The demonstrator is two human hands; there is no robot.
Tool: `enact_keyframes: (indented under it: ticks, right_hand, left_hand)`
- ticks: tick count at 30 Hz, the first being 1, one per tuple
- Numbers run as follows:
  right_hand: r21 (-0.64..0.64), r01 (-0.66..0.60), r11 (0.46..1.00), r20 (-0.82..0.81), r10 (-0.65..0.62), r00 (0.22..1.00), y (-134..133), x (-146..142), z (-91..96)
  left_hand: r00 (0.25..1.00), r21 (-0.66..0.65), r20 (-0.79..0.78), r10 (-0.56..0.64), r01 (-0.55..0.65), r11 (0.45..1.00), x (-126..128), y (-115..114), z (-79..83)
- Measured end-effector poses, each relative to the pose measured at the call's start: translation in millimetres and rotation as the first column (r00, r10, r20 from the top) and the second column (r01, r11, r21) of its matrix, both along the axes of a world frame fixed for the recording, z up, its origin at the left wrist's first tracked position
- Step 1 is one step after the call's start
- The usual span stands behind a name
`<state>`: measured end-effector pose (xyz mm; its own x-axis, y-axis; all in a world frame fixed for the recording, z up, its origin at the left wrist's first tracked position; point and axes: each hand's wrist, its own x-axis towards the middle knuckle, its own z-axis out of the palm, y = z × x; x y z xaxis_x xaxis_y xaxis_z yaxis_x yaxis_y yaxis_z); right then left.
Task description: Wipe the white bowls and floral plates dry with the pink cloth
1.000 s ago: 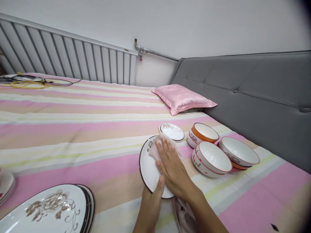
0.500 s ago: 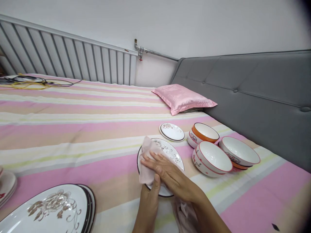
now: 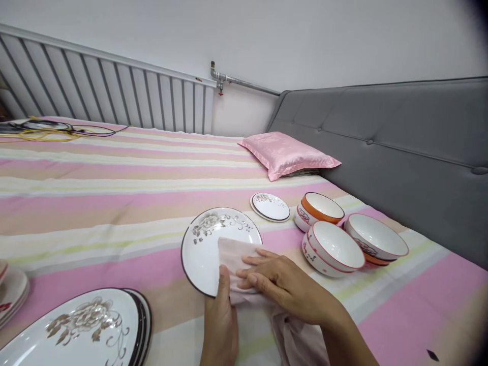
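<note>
A round white plate with a dark rim and a brown flower pattern is tilted above the striped bed. My left hand grips its near edge, thumb on the upper face and the other fingers hidden beneath. Over the plate's right side lies a pale pink cloth. My right hand presses on that cloth, its fingers stretched out and somewhat spread. More pale pink fabric hangs below the right wrist.
Stacked oval plates lie at the lower left, more dishes at the left edge. Small plates and stacked bowls stand to the right. Farther back are a pink pillow, a grey headboard and coiled cables.
The plate has moved left, baring more of its flower pattern. My right hand and the cloth have slid right and nearer me across it. My left hand has shifted slightly left.
</note>
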<state>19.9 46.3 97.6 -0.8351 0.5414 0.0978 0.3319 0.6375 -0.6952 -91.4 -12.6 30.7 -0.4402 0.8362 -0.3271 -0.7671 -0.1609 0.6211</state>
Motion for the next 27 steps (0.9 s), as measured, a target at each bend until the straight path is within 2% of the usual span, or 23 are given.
enact_keyframes:
  ticks: [5, 7, 9, 11, 14, 20, 23, 27]
  right_hand:
    - [0.215, 0.085, 0.973, 0.060, -0.100, 0.993, 3, -1, -4.2]
    - [0.285, 0.144, 0.948, 0.053, -0.165, 0.985, 7, -3, -11.5]
    - [0.290, 0.211, 0.933, 0.029, -0.229, 0.973, 11, -6, -20.2]
    - [0.242, 0.266, 0.933, 0.001, -0.274, 0.962, 14, -9, -28.4]
    - [0.154, 0.348, 0.925, -0.061, -0.343, 0.938, 17, -15, -38.4]
    - [0.029, 0.530, 0.847, -0.209, -0.514, 0.832, 20, -23, -52.6]
    - [-0.091, 0.588, 0.804, -0.316, -0.583, 0.748, 24, -21, -53.4]
    - [-0.202, 0.610, 0.766, -0.400, -0.633, 0.662, 32, -12, -45.5]
  left_hand:
    - [0.993, -0.021, 0.040, 0.107, -0.106, 0.994, -7, -1, 0.7]
    - [0.995, 0.001, 0.030, 0.097, -0.097, 0.995, -8, -2, 2.0]
    - [0.996, 0.024, 0.043, 0.077, -0.078, 0.997, -7, -2, 3.2]
    - [0.995, 0.021, 0.058, 0.079, -0.080, 0.997, -4, -1, 4.3]
    - [0.992, -0.054, 0.068, 0.103, -0.099, 0.994, 2, 0, 7.5]
    - [0.997, -0.116, 0.041, 0.059, -0.054, 0.992, 11, -2, 15.7]
    - [1.000, -0.123, 0.010, 0.010, -0.009, 0.992, 10, -4, 12.7]
    - [0.988, -0.184, -0.130, -0.082, 0.058, 0.981, 3, -8, 2.7]
